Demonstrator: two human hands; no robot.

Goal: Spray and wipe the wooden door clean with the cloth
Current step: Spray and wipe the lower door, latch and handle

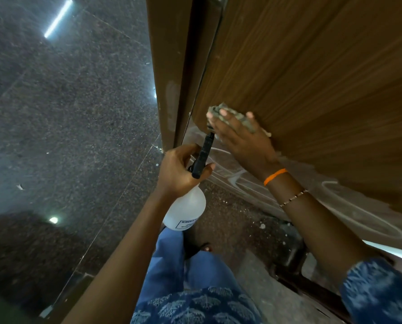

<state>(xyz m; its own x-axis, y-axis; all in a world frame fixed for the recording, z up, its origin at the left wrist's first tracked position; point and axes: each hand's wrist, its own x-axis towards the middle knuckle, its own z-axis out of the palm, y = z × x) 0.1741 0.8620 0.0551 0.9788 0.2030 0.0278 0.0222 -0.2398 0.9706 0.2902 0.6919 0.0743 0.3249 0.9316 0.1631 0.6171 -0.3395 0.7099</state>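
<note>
With the right hand point(239, 139) pressing the crumpled grey cloth point(230, 115) flat-fingered low on the brown grained wooden door point(312, 73), wipe along the grain while the left hand point(179, 169) keeps its closed grip on the white plastic spray bottle point(187, 206).

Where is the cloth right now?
The cloth is under the right hand, pressed flat on the door near its lower left edge.

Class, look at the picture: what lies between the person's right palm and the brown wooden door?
In the head view, a crumpled grey-green cloth lies between the right hand and the brown wooden door, pressed flat against the wood.
</note>
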